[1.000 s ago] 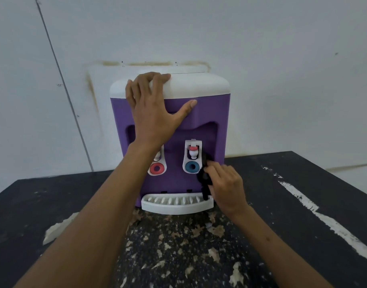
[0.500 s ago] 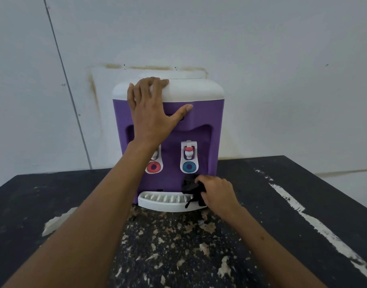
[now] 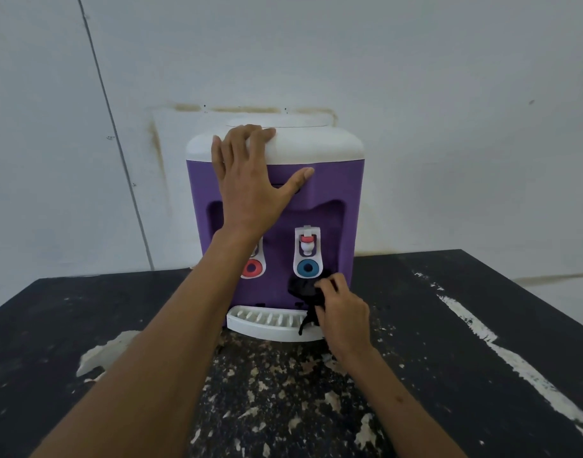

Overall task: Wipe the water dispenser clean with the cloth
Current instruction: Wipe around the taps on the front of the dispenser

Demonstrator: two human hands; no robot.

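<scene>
A purple water dispenser (image 3: pixel 336 183) with a white top stands on a black table against the wall. My left hand (image 3: pixel 250 190) lies flat on its upper front, fingers spread over the white lid edge, thumb out to the right. My right hand (image 3: pixel 343 309) grips a bunched black cloth (image 3: pixel 301 289) and presses it on the purple front below the blue tap (image 3: pixel 308 267), just above the white drip tray (image 3: pixel 267 320). A strand of cloth hangs over the tray. My left forearm hides most of the red tap (image 3: pixel 252 267).
The black table (image 3: pixel 448 325) has worn, flaking paint with pale patches in front of the dispenser and a white streak on the right. A stained white wall (image 3: pixel 415 94) rises right behind the dispenser.
My right hand has carried the cloth from beside the blue tap down to the lower front above the drip tray. My left hand has stayed on the top.
</scene>
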